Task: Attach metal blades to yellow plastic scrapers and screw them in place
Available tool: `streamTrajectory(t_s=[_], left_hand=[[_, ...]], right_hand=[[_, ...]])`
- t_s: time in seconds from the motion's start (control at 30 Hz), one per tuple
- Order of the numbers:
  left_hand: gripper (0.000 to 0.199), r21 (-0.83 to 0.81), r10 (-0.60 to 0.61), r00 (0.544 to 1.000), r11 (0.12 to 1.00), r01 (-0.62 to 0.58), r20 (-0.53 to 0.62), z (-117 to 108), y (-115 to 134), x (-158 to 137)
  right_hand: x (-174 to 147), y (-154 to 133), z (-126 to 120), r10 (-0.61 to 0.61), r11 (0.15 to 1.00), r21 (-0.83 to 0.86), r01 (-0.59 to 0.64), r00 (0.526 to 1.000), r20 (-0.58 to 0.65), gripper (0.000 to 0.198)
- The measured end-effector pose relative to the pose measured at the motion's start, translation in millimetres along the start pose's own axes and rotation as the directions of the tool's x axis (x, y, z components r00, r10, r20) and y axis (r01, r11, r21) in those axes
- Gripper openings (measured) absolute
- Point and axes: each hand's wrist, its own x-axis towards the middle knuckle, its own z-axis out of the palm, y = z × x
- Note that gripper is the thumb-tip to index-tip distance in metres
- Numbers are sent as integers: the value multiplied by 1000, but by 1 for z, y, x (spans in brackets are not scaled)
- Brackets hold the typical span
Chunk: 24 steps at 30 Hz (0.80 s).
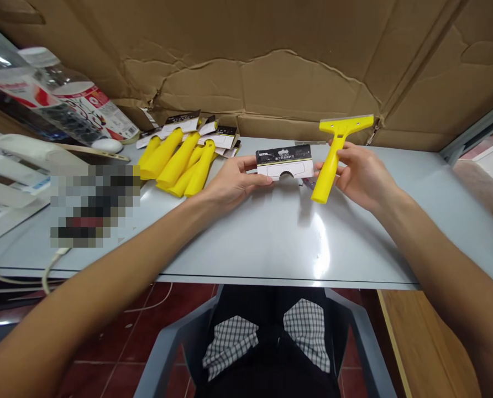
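My left hand [239, 181] pinches the left end of a small black-and-white card sleeve [286, 161], its printed side facing me and a half-round notch in its lower edge. To the right, my right hand [365, 176] grips a yellow scraper [331, 168] by its handle. The scraper stands nearly upright, wide blade head at the top, tilted a little to the right, apart from the sleeve. Left of my left hand lies a pile of several yellow scrapers [180, 166], their handles toward me and their heads in similar card sleeves [224, 138].
Tall cardboard [271, 83] walls the back of the grey table [246, 243]. Plastic bottles [93, 105], a white mouse-like object [107, 145] and a white rack [31, 160] crowd the left side. A cable [50, 268] hangs over the front edge. A blurred-out dark item lies nearby.
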Motion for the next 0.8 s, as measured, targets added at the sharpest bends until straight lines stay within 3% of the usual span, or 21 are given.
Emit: streamTrajectory(t_s=[0.17,0.3,0.47,0.67,0.8], left_hand=[[45,60,-73,996,996,70,46,4,-2,-6],[39,177,-72,995,982,59,69,11,0,-13],[31,252,-100,993,964,82,62,16,1,-17],[30,210,-117,993,971,114,2,21,5,-21],[27,172,-77,997,982,74,12,22,10,-23]], right_hand=[[11,-6,-20,-183,983,-33,180,975,-127,23],[16,-8,-28,-252,967,-3,256,948,-195,33],[9,-6,-17,-265,964,-68,259,955,-130,33],[3,-1,-5,-215,976,-56,211,974,-78,32],[5,-1,-8,-258,965,-69,251,961,-101,35]])
